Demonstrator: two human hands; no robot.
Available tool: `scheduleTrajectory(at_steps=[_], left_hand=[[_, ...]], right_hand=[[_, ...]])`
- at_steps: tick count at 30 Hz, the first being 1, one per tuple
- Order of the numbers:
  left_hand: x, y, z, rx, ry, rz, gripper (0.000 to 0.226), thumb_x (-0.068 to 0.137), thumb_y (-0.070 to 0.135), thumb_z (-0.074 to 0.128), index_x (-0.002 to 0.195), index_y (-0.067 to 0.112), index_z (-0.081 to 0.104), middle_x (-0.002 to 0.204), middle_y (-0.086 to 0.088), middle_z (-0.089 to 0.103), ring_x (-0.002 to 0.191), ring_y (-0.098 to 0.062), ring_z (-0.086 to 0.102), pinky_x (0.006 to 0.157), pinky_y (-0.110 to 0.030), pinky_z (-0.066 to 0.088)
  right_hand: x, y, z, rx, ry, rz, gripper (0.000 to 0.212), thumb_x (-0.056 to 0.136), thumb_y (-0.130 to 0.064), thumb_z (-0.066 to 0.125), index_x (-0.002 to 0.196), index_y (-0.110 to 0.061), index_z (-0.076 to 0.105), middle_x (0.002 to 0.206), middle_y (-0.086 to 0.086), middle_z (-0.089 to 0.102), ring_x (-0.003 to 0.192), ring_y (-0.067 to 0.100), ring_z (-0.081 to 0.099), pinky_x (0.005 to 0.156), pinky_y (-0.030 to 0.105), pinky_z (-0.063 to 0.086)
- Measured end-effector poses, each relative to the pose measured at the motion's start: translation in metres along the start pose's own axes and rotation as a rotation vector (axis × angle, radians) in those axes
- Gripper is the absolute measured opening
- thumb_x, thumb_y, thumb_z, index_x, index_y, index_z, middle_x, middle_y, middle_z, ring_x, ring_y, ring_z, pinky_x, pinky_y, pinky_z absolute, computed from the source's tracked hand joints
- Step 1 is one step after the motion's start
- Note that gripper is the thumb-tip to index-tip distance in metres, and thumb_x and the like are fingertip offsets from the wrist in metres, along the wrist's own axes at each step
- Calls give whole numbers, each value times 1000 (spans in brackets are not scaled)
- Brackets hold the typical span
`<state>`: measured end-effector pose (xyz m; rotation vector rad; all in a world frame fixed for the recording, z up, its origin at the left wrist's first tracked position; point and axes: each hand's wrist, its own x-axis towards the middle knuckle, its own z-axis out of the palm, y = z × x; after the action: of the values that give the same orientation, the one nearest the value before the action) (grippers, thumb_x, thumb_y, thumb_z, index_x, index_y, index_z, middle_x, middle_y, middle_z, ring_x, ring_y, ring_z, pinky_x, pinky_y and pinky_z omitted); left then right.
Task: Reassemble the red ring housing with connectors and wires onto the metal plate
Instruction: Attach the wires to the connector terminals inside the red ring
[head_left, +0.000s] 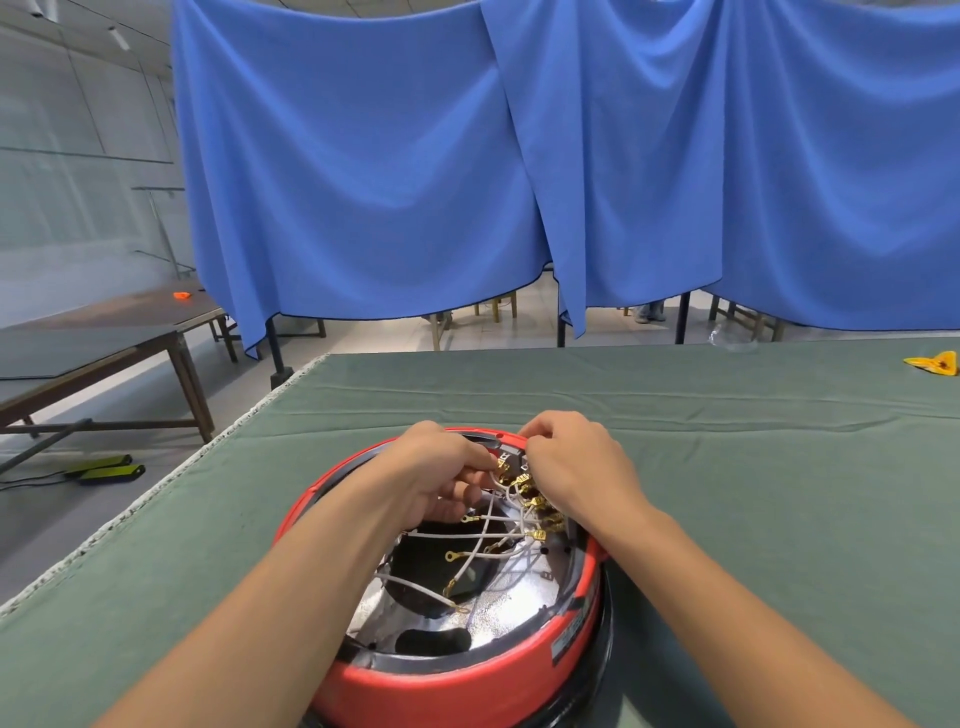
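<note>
The red ring housing (447, 686) lies open side up on the green table, right in front of me. Inside it I see a shiny metal plate (488, 621) with a dark round opening. Several white wires (483, 535) with brass connectors (537, 534) cross the inside. My left hand (441, 470) reaches over the far rim and pinches a white wire near a brass connector. My right hand (576, 462) has its fingers curled over the cluster of connectors at the far right rim; its fingertips are hidden.
The green cloth-covered table (675, 441) stretches ahead. A yellow-orange object (935, 362) lies at its far right edge. Blue curtains (571, 156) hang behind. A brown table (104, 338) stands to the left, with yellow-black objects (109, 467) on the floor.
</note>
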<state>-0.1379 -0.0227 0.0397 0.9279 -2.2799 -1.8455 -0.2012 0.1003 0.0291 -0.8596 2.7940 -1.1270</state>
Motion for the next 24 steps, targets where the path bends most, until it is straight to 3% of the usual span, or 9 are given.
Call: scheduleTrajectory(at_steps=[12, 24], left_hand=[[5, -1, 4, 2, 26, 4, 8, 88, 9, 62, 81, 6, 65, 57, -3, 57, 35, -7, 46, 34, -16, 35], [7, -3, 6, 56, 106, 61, 16, 87, 9, 63, 71, 7, 62, 55, -3, 56, 40, -11, 47, 34, -15, 33]], right_hand=[[1, 1, 1, 7, 2, -8, 31, 86, -15, 42, 104, -25, 67, 109, -1, 67, 99, 23, 57, 79, 33, 45], [5, 4, 1, 49, -32, -46, 21, 86, -22, 47, 94, -25, 67, 95, -3, 68, 93, 20, 60, 82, 36, 51]])
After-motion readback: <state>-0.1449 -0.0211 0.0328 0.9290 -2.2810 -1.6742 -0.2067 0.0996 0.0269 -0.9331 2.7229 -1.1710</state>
